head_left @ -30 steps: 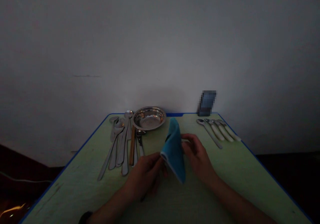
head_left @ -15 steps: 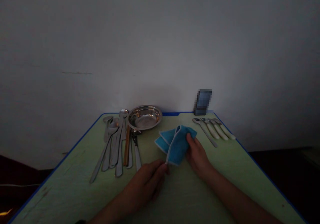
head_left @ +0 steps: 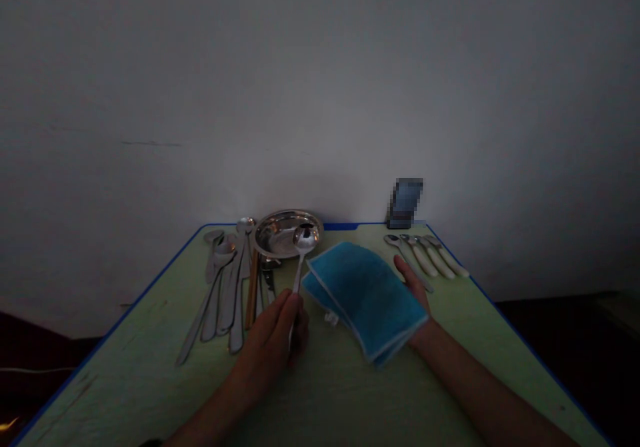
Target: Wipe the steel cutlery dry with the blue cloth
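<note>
Upright in my left hand (head_left: 277,330) is a metal spoon (head_left: 305,238), its handle gripped between thumb and fingers and its bowl raised in front of the steel dish. My right hand (head_left: 417,294) bears a folded blue cloth (head_left: 373,294) with pale edging and a small white tag. The cloth drapes over the palm and hides most of the fingers; the thumb sticks up beside it. Spoon and cloth are apart, with a small gap between them.
A shallow steel dish (head_left: 275,237) stands at the back. Left of it lie several metal spoons and knives (head_left: 215,294) and wooden chopsticks (head_left: 253,290). Several pale-handled utensils (head_left: 443,260) and another spoon (head_left: 413,260) lie right, near a pixelated device (head_left: 406,202) against the wall.
The spoon, whose bowl was covered by the cloth, is now out and upright in my left hand, which moved left. The cloth has opened out flatter over my right hand.
</note>
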Demonstrator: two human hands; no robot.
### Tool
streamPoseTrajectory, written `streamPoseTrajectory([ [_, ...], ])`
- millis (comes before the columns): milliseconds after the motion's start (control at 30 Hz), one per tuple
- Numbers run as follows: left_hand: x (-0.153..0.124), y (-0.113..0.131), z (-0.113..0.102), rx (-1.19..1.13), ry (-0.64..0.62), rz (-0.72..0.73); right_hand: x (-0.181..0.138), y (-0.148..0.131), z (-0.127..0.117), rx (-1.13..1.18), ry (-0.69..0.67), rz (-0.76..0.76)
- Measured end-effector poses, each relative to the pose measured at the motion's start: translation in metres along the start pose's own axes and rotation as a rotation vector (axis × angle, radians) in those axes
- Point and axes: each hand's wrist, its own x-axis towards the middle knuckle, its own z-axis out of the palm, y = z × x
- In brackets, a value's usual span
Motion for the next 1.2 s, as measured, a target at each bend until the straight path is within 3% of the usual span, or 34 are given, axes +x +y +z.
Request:
streamPoseTrajectory([
  [67, 0.001, 0.001, -0.001, 0.032, -0.008, -0.006, 0.001, 0.002, -0.001, -0.063, -0.029, 0.047],
  [167, 0.002, -0.001, -0.005, 0.081, -0.005, -0.014, 0.007, 0.002, -0.006, -0.319, 0.043, -0.074],
  [267, 0.004, -0.002, -0.008, 0.120, 0.008, 0.022, 0.009, -0.003, -0.011, -0.753, 0.222, -0.457],
  [367, 0.005, -0.002, -0.009, 0.172, 0.043, 0.029, 0.001, -0.006, -0.005, -1.365, 0.316, -0.841],
  [433, 0.006, -0.002, -0.009, 0.182, 0.048, 0.003, -0.008, 0.000, 0.005, -1.720, 0.254, -0.854],
  [533, 0.008, -0.005, -0.010, 0.159, 0.051, -0.010, -0.019, 0.019, 0.019, -2.002, 0.114, -0.713],
  [733, 0.009, -0.012, -0.010, 0.132, 0.028, 0.016, -0.022, 0.036, 0.022, -2.162, 0.010, -0.633],
  [967, 0.007, -0.007, -0.009, 0.210, 0.074, 0.037, -0.024, 0.023, 0.027, -2.053, -0.103, -0.773],
  [1200, 0.012, -0.015, -0.009, 0.297, 0.100, 0.179, -0.024, 0.035, 0.024, -2.007, -0.278, -0.689],
])
